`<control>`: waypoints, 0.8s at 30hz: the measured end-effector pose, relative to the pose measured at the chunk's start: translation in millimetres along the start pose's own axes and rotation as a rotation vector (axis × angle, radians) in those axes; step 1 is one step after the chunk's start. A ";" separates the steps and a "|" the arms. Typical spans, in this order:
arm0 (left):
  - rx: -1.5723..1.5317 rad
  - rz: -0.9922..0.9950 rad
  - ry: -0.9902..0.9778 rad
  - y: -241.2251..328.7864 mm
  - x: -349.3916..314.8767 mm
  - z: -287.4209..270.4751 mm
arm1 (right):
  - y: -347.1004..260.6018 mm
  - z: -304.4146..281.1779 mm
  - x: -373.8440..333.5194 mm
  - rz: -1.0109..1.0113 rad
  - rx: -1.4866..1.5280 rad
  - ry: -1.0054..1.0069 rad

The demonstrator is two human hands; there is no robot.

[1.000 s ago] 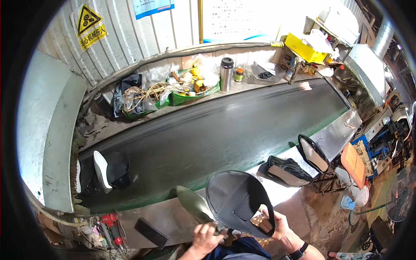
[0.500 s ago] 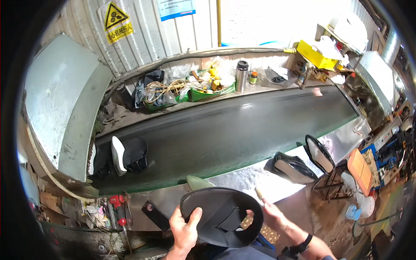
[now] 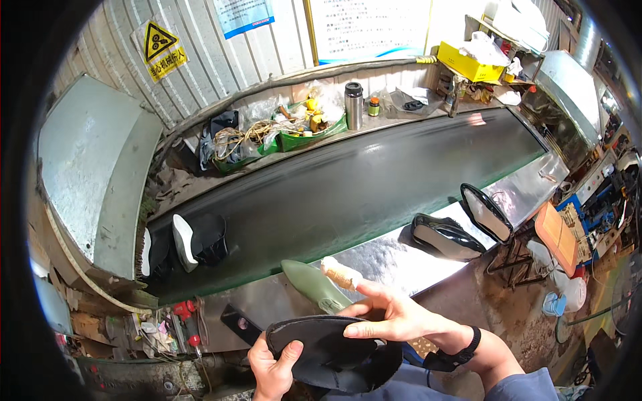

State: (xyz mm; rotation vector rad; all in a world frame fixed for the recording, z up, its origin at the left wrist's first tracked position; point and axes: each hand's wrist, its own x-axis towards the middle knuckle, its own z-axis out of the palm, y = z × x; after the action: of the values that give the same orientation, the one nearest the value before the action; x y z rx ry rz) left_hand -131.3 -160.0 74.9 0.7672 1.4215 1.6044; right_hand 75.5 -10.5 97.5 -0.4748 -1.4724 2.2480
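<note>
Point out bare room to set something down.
Widest: the dark belt, between the white-soled shoes at left, the shelf behind and the metal ledge in front. Smaller: ledge between the green last and glossy shoes. Crowded: the shelf around green bags and steel flask, and by the left hand holding a black piece.

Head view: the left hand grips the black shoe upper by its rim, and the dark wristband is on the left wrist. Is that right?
No: the head view shows the dark wristband on the right wrist. The left hand does grip the black shoe upper by its rim.
</note>
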 end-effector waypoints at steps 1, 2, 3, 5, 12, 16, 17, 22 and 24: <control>0.000 -0.001 -0.001 -1.6 -0.5 -3.2 | 0.2 -0.9 -1.3 0.000 0.000 0.002; -0.012 -0.012 -0.036 -4.0 -0.8 -8.1 | 1.0 -2.7 -2.9 0.038 0.093 -0.028; -0.024 -0.022 -0.071 -5.3 -1.1 -11.3 | 2.4 -4.0 -4.1 0.076 0.186 -0.057; -0.042 -0.022 -0.095 -5.7 -0.7 -12.3 | 7.8 -4.2 -4.9 0.072 0.263 -0.062; -0.067 -0.005 -0.156 -7.2 -2.0 -8.1 | 10.0 -1.2 -10.9 0.100 0.363 -0.040; -0.057 -0.027 -0.128 -6.4 -5.2 -6.1 | -9.1 8.4 -14.4 0.097 0.102 0.007; -0.031 -0.023 -0.145 -5.1 -5.2 -6.0 | -9.0 8.3 -13.4 0.076 0.088 0.014; 0.014 -0.020 -0.191 -4.0 -3.6 -6.2 | 15.2 0.6 -16.3 -0.015 0.077 0.013; -0.028 -0.051 -0.175 -5.6 -4.7 -7.3 | 10.1 -0.5 -16.3 0.071 0.090 -0.017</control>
State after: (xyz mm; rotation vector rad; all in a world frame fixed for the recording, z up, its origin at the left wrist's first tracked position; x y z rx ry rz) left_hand -134.4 -167.5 68.6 0.8273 1.2806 1.4771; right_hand 88.2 -22.1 88.9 -0.4875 -1.3754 2.3679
